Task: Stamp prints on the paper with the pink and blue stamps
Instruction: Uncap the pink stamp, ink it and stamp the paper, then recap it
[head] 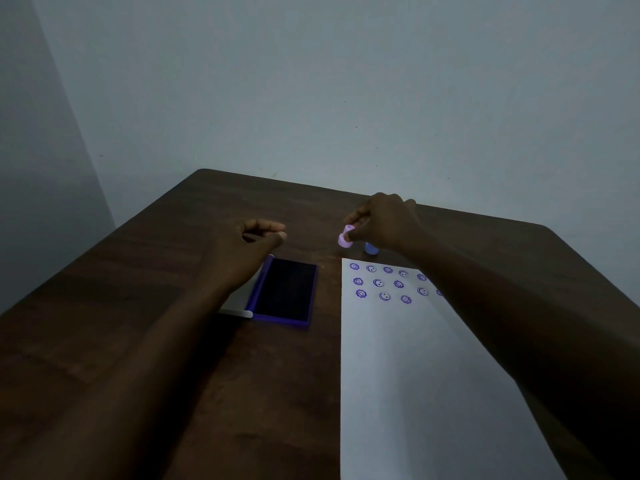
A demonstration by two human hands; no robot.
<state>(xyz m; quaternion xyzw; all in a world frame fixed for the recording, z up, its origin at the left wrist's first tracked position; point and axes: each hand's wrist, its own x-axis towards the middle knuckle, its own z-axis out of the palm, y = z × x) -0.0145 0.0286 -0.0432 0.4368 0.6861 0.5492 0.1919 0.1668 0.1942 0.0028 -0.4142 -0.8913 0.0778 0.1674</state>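
My right hand (pixel 384 221) grips the small pink stamp (pixel 345 236) by its top, just beyond the far edge of the white paper (pixel 408 375). The blue stamp (pixel 371 248) stands on the table right beside it, partly hidden under my hand. Three rows of purple smiley and flower prints (pixel 384 284) fill the paper's far end. An open ink pad (pixel 285 291) with a dark surface and purple frame lies left of the paper. Above the pad's far left corner hovers my left hand (pixel 261 237), fingers curled and holding nothing.
The brown wooden table (pixel 138 323) stands against a pale wall (pixel 311 81). The ink pad's lid (pixel 242 299) is folded out to the left, under my left forearm. My right forearm crosses the paper's right side.
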